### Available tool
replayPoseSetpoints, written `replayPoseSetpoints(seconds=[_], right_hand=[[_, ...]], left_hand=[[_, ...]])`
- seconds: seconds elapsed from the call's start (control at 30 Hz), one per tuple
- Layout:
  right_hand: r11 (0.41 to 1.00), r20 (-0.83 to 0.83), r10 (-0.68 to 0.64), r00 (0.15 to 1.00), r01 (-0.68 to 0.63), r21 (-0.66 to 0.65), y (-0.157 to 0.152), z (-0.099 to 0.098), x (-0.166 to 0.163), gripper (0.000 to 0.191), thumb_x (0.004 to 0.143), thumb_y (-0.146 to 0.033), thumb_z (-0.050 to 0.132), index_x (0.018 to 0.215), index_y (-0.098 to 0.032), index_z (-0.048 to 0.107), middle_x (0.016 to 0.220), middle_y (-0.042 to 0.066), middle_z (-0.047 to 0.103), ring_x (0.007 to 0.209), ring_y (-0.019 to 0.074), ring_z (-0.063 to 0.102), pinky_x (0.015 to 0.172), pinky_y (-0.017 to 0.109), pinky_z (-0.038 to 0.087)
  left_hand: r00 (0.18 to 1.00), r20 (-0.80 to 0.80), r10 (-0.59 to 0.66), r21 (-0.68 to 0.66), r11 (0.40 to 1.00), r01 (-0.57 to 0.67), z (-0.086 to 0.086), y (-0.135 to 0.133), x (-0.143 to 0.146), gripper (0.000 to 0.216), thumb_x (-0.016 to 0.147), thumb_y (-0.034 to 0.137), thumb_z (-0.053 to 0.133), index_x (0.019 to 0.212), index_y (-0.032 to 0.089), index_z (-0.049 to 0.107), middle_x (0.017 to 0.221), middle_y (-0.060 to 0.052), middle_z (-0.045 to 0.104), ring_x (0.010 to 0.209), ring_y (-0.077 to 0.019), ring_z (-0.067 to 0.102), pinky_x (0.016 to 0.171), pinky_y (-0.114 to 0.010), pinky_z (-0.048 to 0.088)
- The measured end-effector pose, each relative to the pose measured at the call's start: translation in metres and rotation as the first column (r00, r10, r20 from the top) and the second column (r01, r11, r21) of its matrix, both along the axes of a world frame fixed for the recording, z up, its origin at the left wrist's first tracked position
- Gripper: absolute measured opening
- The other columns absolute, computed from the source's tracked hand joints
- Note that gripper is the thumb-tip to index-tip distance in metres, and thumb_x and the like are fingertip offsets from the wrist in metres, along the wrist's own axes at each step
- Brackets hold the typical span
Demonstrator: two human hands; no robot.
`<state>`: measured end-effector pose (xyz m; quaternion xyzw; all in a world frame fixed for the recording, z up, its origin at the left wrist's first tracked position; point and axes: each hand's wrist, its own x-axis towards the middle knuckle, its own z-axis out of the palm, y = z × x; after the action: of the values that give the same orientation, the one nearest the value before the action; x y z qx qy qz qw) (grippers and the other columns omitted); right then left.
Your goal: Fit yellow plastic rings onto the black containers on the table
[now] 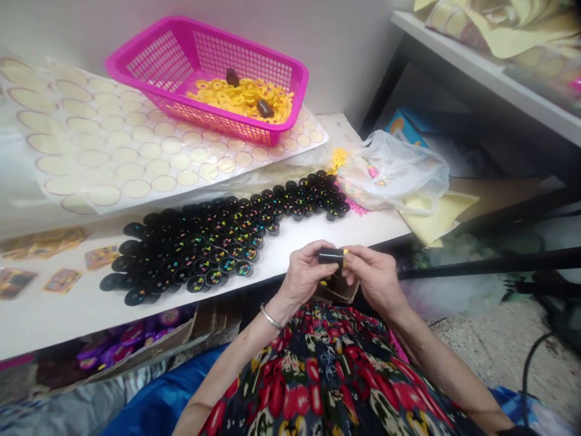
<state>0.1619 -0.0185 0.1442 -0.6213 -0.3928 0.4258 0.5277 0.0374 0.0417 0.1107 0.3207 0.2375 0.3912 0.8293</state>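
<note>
Between my hands, in front of my body at the table's edge, is a small black cylinder (331,256). My left hand (303,272) is closed around its body. My right hand (374,272) pinches a yellow ring (345,257) at the cylinder's right end. On the table, left of my hands, many black round cups (209,248) stand packed together with small coloured bits inside. Behind them a pink basket (181,103) holds yellow rings (245,94) and two dark pieces.
Under the basket lie sheets of round stickers (149,151). A clear plastic bag (403,169) and yellow paper (436,215) are at the table's right end. Small printed cards (63,280) lie at the left. Below the table, a carton holds purple items (118,345). A shelf (490,72) juts in at upper right.
</note>
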Motion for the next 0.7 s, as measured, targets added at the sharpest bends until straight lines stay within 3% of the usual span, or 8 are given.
replayPoseSetpoints(seconds=[0.07, 0.13, 0.27, 0.37, 0.47, 0.53, 0.6, 0.7], right_hand=[[0.998, 0.037, -0.062, 0.997, 0.061, 0.033, 0.001, -0.001, 0.000, 0.029, 0.078, -0.036, 0.061, 0.100, -0.017, 0.062, 0.060, -0.002, 0.056, 0.044, 0.0094, 0.049, 0.041, 0.022, 0.041], [0.991, 0.223, -0.086, 0.971, 0.059, 0.122, 0.002, 0.001, 0.001, 0.026, 0.081, -0.033, 0.057, 0.102, -0.019, 0.062, 0.069, 0.001, 0.058, 0.054, 0.0112, 0.053, 0.050, 0.025, 0.046], [0.960, 0.520, -0.002, 0.854, -0.144, 0.240, 0.002, 0.004, 0.003, 0.026, 0.081, -0.026, 0.055, 0.105, -0.019, 0.063, 0.090, 0.007, 0.059, 0.080, 0.0167, 0.058, 0.072, 0.031, 0.049], [0.967, 0.503, 0.062, 0.862, -0.177, 0.184, 0.001, 0.001, 0.005, 0.032, 0.082, -0.027, 0.056, 0.112, -0.019, 0.059, 0.082, 0.005, 0.059, 0.069, 0.0145, 0.058, 0.065, 0.029, 0.049], [0.992, 0.375, 0.073, 0.924, -0.105, 0.067, 0.001, -0.003, 0.006, 0.024, 0.083, -0.033, 0.054, 0.101, -0.018, 0.062, 0.060, -0.001, 0.055, 0.047, 0.0104, 0.050, 0.047, 0.023, 0.044], [0.995, 0.354, 0.089, 0.931, -0.103, 0.019, 0.002, -0.004, 0.008, 0.022, 0.084, -0.036, 0.053, 0.091, -0.018, 0.065, 0.053, -0.003, 0.052, 0.043, 0.0095, 0.047, 0.043, 0.022, 0.040], [0.987, 0.401, 0.137, 0.906, -0.157, 0.018, 0.003, -0.003, 0.011, 0.022, 0.083, -0.037, 0.054, 0.088, -0.018, 0.066, 0.057, -0.001, 0.053, 0.049, 0.0102, 0.049, 0.047, 0.022, 0.042], [0.967, 0.458, 0.181, 0.870, -0.243, 0.079, 0.004, -0.002, 0.015, 0.028, 0.080, -0.034, 0.059, 0.104, -0.020, 0.062, 0.079, 0.003, 0.058, 0.063, 0.0124, 0.054, 0.059, 0.025, 0.047]], left_hand=[[0.999, 0.021, -0.034, -0.073, 0.997, 0.035, 0.003, 0.001, 0.001, 0.032, 0.059, 0.014, 0.076, 0.089, 0.014, 0.064, 0.079, -0.001, 0.064, 0.068, -0.0087, 0.058, 0.065, -0.020, 0.047], [0.998, 0.050, -0.046, -0.166, 0.985, 0.054, 0.003, 0.003, 0.001, 0.029, 0.062, 0.017, 0.075, 0.089, 0.014, 0.064, 0.080, -0.001, 0.064, 0.066, -0.0080, 0.059, 0.064, -0.020, 0.048], [0.997, 0.074, -0.018, -0.261, 0.965, 0.037, -0.001, 0.004, 0.001, 0.027, 0.063, 0.018, 0.074, 0.087, 0.014, 0.064, 0.083, -0.001, 0.064, 0.071, -0.0091, 0.061, 0.066, -0.020, 0.050], [0.999, 0.049, -0.012, -0.220, 0.975, 0.022, -0.004, 0.004, -0.001, 0.031, 0.060, 0.016, 0.076, 0.088, 0.014, 0.065, 0.082, -0.002, 0.064, 0.070, -0.0090, 0.060, 0.066, -0.020, 0.050], [0.999, 0.035, 0.013, -0.150, 0.989, -0.007, -0.006, 0.003, -0.003, 0.035, 0.056, 0.012, 0.078, 0.088, 0.013, 0.066, 0.082, -0.002, 0.065, 0.072, -0.0096, 0.060, 0.068, -0.020, 0.050], [0.999, 0.031, 0.013, -0.157, 0.988, -0.008, -0.007, 0.003, -0.004, 0.036, 0.054, 0.012, 0.078, 0.088, 0.013, 0.066, 0.084, -0.002, 0.065, 0.074, -0.0102, 0.060, 0.068, -0.020, 0.051], [1.000, 0.027, 0.002, -0.197, 0.980, 0.004, -0.010, 0.003, -0.004, 0.035, 0.054, 0.013, 0.078, 0.087, 0.013, 0.065, 0.086, -0.003, 0.065, 0.073, -0.0104, 0.061, 0.067, -0.021, 0.052], [0.999, 0.048, -0.003, -0.249, 0.968, 0.015, -0.013, 0.003, -0.005, 0.033, 0.056, 0.014, 0.077, 0.087, 0.014, 0.065, 0.088, -0.003, 0.064, 0.076, -0.0116, 0.062, 0.069, -0.022, 0.052]])
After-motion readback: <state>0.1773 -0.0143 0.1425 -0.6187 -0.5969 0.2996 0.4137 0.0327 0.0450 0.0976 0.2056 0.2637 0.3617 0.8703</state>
